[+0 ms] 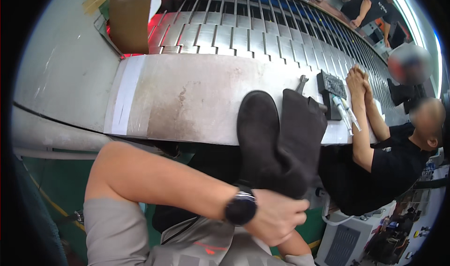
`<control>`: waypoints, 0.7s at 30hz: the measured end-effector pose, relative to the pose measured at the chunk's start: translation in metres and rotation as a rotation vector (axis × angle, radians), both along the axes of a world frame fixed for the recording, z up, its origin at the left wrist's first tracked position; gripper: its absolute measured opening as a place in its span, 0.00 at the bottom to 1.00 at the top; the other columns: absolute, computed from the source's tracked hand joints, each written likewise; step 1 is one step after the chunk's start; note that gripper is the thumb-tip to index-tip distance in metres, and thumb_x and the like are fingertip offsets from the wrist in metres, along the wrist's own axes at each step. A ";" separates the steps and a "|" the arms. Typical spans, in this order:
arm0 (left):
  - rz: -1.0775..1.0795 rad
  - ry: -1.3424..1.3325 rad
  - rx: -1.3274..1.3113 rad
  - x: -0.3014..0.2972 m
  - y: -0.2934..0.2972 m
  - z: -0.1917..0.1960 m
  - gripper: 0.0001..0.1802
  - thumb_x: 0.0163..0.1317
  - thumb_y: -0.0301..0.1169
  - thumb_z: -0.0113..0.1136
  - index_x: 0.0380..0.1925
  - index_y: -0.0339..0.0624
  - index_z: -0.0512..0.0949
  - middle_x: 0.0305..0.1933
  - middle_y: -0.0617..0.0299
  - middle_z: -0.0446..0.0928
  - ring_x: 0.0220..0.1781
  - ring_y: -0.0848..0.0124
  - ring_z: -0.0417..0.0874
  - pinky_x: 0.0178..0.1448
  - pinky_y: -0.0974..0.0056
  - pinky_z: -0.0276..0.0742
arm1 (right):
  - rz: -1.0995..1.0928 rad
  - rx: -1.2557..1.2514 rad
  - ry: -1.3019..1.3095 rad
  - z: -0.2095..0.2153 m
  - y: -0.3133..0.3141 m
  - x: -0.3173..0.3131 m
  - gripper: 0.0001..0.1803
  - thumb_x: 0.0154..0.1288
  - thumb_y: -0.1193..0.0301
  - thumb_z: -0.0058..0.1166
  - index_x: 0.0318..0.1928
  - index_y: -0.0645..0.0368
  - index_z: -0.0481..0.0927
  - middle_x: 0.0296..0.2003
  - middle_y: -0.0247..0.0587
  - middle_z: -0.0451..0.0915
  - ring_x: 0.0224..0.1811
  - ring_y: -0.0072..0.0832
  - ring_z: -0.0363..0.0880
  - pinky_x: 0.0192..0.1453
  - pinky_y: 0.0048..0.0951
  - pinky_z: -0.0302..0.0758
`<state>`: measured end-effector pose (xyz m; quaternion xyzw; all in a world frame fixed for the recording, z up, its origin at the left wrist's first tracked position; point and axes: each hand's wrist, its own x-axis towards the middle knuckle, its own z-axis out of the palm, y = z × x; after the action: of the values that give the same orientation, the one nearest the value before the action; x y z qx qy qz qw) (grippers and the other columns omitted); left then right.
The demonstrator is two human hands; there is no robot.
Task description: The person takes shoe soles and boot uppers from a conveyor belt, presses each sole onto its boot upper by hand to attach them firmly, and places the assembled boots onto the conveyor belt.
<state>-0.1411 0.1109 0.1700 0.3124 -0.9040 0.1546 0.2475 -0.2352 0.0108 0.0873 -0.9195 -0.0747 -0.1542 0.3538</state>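
Note:
My left hand (272, 219), below a wrist with a round black watch (240, 207), is closed with its fingers curled. It lies across my right forearm (294, 243), which comes up from the lower edge. My right hand is hidden behind it, and anything inside the left hand is out of sight. Just above my left hand are two dark, boot-shaped things, one with a rounded top (258, 125) and one bent with a squared top (304, 125). They overlap the front edge of the pale worktable (211, 97); what they are cannot be told for sure.
A wrench (302, 84), a dark block-like tray (332, 85) and several syringes (344, 111) lie to the right. Beyond runs a slatted metal bed (234, 36). A brown cardboard piece (130, 22) stands far left. A co-worker's joined hands (358, 83) rest on the table's right end.

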 end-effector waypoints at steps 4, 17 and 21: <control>0.321 0.606 -0.196 0.054 0.042 0.006 0.23 0.57 0.44 0.72 0.45 0.38 0.85 0.48 0.49 0.82 0.51 0.52 0.83 0.61 0.45 0.77 | 0.036 -0.145 -0.028 -0.032 0.010 0.011 0.47 0.60 0.51 0.78 0.65 0.71 0.70 0.55 0.58 0.79 0.56 0.46 0.81 0.65 0.44 0.78; 0.772 0.829 0.489 0.169 0.022 -0.025 0.76 0.42 0.50 0.92 0.85 0.38 0.51 0.88 0.40 0.52 0.87 0.44 0.61 0.84 0.48 0.64 | 0.041 -0.193 -0.085 -0.062 0.013 0.012 0.36 0.63 0.55 0.76 0.58 0.69 0.74 0.47 0.52 0.80 0.50 0.43 0.82 0.60 0.42 0.79; 0.697 1.013 0.358 0.164 0.015 -0.022 0.67 0.45 0.46 0.90 0.82 0.37 0.60 0.85 0.38 0.60 0.85 0.48 0.67 0.77 0.52 0.74 | 0.057 -0.197 -0.108 -0.068 0.008 0.019 0.33 0.63 0.56 0.75 0.56 0.68 0.75 0.45 0.51 0.80 0.48 0.42 0.82 0.59 0.41 0.80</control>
<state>0.0226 0.1256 0.1481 0.6587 -0.5322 -0.0942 0.5234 -0.2164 0.0192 0.0191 -0.9377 -0.1346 -0.1854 0.2612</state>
